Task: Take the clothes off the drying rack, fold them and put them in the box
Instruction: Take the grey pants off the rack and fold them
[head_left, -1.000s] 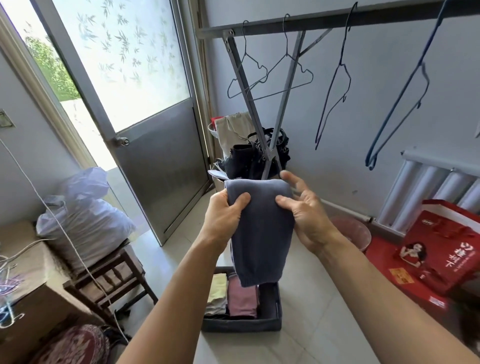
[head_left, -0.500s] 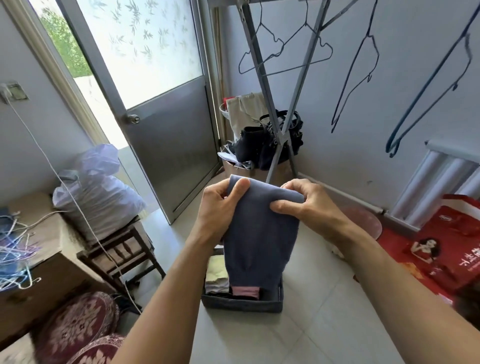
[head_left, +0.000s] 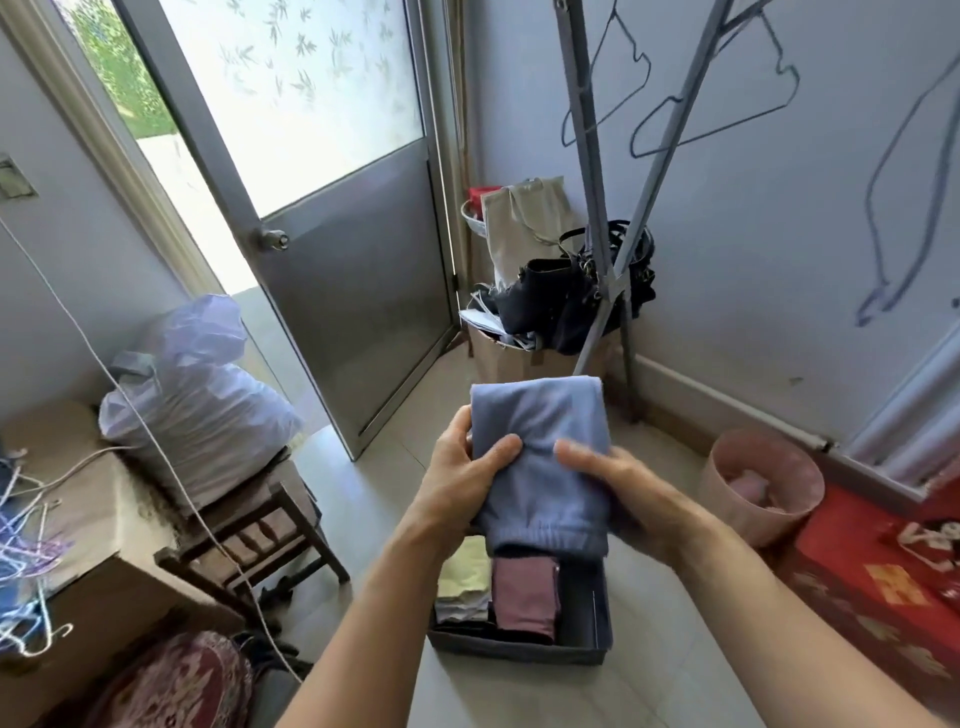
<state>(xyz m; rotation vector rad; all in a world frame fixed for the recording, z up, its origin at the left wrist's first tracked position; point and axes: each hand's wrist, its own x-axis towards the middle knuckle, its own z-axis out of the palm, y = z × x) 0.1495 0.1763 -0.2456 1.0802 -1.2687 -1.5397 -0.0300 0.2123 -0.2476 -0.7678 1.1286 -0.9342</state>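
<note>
Both my hands, left (head_left: 462, 488) and right (head_left: 618, 493), clamp the folded garment (head_left: 540, 457) above the box (head_left: 519, 652) on the floor.

Folded garment (head_left: 540, 467) above box (head_left: 519, 652); rack (head_left: 597, 208) behind.

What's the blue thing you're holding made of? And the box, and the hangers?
Blue garment: soft knit, probably fleece or cotton; matte, with a ribbed cuff. Box: looks like grey fabric; its walls are thin and dull. Hangers: thin bent wire, likely coated metal.
</note>
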